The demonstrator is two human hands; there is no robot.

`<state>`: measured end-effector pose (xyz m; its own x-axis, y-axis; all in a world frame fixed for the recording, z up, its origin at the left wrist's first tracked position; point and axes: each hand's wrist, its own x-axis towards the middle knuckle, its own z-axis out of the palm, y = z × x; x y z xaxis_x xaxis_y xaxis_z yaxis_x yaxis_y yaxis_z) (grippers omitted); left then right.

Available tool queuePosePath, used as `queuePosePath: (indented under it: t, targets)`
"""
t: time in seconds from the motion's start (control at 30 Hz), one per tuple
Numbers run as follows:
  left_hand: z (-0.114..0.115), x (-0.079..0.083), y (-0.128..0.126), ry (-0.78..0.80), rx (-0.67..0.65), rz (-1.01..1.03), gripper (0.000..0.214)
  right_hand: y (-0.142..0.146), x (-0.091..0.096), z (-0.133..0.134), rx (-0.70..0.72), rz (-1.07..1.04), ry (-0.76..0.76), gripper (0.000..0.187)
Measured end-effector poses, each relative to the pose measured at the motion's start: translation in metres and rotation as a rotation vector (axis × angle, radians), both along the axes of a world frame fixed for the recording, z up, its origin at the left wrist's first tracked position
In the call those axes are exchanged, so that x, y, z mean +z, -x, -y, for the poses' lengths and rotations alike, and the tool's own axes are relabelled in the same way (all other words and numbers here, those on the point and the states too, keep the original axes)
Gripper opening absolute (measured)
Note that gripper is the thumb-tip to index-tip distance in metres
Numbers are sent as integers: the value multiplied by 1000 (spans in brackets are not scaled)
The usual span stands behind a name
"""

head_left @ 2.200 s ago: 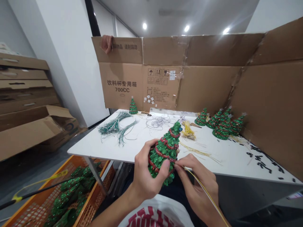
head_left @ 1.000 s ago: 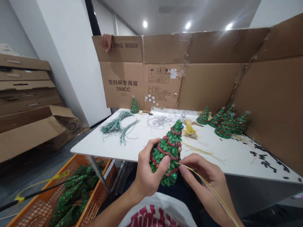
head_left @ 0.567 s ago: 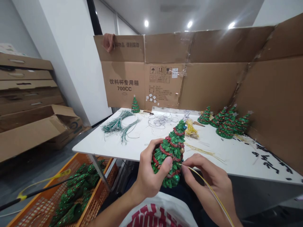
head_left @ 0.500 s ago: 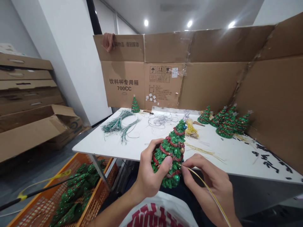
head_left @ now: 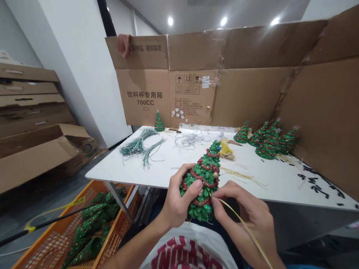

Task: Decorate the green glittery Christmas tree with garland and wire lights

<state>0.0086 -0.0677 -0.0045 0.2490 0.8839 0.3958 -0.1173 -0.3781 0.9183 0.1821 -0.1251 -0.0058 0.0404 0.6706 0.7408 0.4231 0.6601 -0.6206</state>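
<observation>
My left hand (head_left: 179, 201) grips a glittery green Christmas tree ornament (head_left: 206, 175) from the left side, its thumb pressed on the tree's lower front. The tree has red garland, a gold bead and a small blue bead near the top. My right hand (head_left: 241, 216) pinches a thin yellow wire (head_left: 242, 224) between thumb and forefinger, with the fingertips against the tree's lower right side. The wire's end meets the tree there, partly hidden by my fingers. The tree's base is held above my lap, below the table edge.
A white table (head_left: 112, 175) holds bundled green wires (head_left: 138, 147), silver wires (head_left: 190, 140), yellow wires (head_left: 226, 149) and several finished trees (head_left: 269, 145). Cardboard (head_left: 190, 97) walls its back and right. An orange crate (head_left: 112, 243) of green trees sits at lower left.
The tree has turned and now stands more upright in my left hand. My right hand has moved in closer to its lower side, and the view has shifted slightly.
</observation>
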Motion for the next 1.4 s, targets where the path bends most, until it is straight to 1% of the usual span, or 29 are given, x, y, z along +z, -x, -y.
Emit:
queuePosePath:
  t: [0.1,0.17,0.3,0.5,0.63,0.83,1.0,1.27,1.4]
  targets:
    - [0,0,-1,-33,9,-11,44,-2,-1,-2,0,36,1,15]
    - [1,0,-1,-48,3,-14,42,-2,-2,-3,-8,20,10,15]
    - [3,0,0,-97,67,-62,42,3,-4,-2,-53,-17,11,13]
    - [7,2,-1,-154,96,-76,39,10,-6,0,-144,17,-73,13]
    - [9,3,-1,-204,134,-78,37,11,-9,-2,-178,45,-112,13]
    - [11,2,-2,-237,168,-84,37,13,-13,-8,-191,59,-197,15]
    - [12,2,-4,-276,254,-129,38,9,-14,-9,-163,91,-198,15]
    - [9,-2,-2,-282,296,-190,42,8,-13,-13,-129,101,-188,15]
    - [7,-2,-2,-326,342,-224,42,10,-13,-16,-132,82,-189,15]
